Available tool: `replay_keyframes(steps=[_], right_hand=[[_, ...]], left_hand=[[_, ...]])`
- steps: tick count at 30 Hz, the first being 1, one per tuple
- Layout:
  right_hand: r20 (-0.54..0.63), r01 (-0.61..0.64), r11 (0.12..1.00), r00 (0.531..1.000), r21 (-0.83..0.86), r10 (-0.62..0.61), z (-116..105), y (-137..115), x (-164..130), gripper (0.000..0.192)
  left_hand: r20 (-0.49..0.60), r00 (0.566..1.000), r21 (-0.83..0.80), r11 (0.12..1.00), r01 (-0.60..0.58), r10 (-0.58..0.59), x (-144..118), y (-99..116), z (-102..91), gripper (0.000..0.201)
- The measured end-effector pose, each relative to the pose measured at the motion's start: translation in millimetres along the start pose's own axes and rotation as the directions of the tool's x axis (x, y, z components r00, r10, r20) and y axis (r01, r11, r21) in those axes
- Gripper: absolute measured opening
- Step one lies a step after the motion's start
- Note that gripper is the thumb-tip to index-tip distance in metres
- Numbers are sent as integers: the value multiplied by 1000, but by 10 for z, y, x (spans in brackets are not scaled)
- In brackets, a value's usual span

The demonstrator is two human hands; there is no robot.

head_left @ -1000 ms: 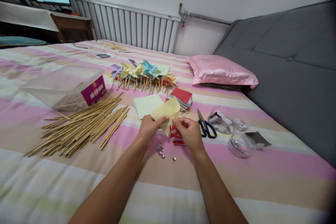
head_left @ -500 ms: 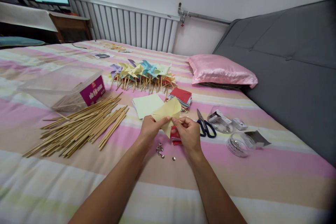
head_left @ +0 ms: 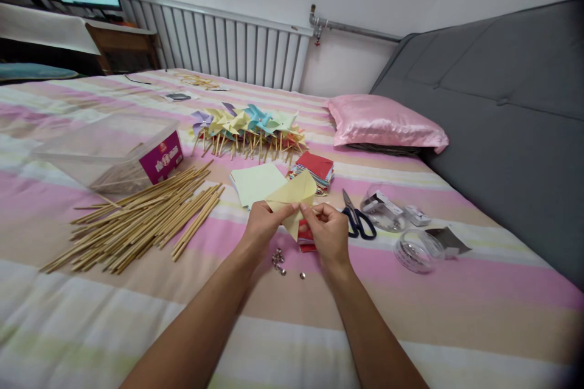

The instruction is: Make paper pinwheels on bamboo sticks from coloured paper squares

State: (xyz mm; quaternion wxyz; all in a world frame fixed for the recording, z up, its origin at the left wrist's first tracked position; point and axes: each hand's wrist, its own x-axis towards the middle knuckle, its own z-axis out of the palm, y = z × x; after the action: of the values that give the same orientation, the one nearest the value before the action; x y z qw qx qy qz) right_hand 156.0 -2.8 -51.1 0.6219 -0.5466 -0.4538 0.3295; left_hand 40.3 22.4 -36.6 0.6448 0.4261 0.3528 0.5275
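— Yellow paper (head_left: pixel 292 196), folded, sits pinched between both hands above the bedspread (head_left: pixel 456 304), just in front of the flat paper stack (head_left: pixel 255 183). What would make this fold go well?

— Judging from the grip, keeping the pinch tight at the middle. The left hand (head_left: pixel 262 225) clamps thumb and fingertips on the sheet's lower left part; the right hand (head_left: pixel 329 232) closes thumb and forefinger on it just beside, at the lower centre. Both hands are shut on the paper, none of the fingers spread. I'd say the flaps should meet at one spot without creasing flat, so the curl stays.

— Which way does the piece point?

— Its upper flap rises away from the person, its tip up and slightly right, toward the red paper pile (head_left: pixel 317 169). A lower corner hangs down between the hands. The long axis seems to run from that lower corner up to the far tip, tilted, not level with the bed.

— Anything close by?

— Small metal pins (head_left: pixel 279 258) lie on the bedspread right under the wrists. Scissors (head_left: pixel 358 219) lie just right of the right hand, sticks (head_left: pixel 146 219) well to the left, finished pinwheels (head_left: pixel 249 127) beyond the stack.
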Motion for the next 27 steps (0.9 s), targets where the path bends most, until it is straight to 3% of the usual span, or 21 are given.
replay_keyframes(steps=[14, 21, 25, 27], right_hand=[[-9, 27, 999, 1000, 23, -27, 31, -64, -48, 30], [-81, 29, 965, 997, 262, -8, 82, -90, -35, 63], [67, -101, 941, 994, 322, 84, 106, -70, -44, 45], [87, -150, 923, 988, 356, 127, 124, -49, -52, 37]], left_hand=[[-45, 997, -56, 997, 59, -62, 12, 10, -13, 22], [-57, 996, -152, 986, 65, -74, 8, 34, -14, 32], [-58, 996, -160, 986, 57, -67, 13, 22, -8, 33], [-49, 997, -161, 986, 48, -57, 9, 7, 4, 33]])
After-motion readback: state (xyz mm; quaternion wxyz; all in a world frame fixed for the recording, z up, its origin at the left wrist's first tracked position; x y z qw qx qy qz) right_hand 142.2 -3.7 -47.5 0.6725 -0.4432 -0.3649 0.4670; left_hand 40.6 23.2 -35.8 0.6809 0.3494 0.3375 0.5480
